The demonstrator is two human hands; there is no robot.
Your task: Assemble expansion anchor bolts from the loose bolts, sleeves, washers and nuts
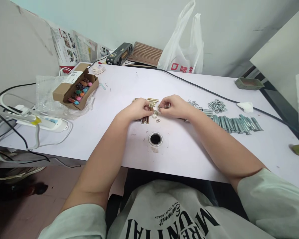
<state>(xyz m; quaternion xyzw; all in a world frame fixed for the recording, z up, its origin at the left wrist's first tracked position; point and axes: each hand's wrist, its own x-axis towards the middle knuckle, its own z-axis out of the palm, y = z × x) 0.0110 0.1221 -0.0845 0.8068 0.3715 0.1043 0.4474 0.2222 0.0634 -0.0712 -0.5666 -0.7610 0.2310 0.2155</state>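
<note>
Gold-toned bolts (146, 120) side by side, small rings (154, 116), probably washers, loose just beside.

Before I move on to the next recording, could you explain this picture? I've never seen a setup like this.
There is no machine here: you see a person's own bare hands, filmed by a camera worn on the head and looking forward and down. On the white table lie gold-coloured bolts, a few loose washers, a row of silver bolts and a pile of silver nuts. The left hand appears to hold one gold-coloured bolt; the right hand pinches a metal piece too small to identify.
</note>
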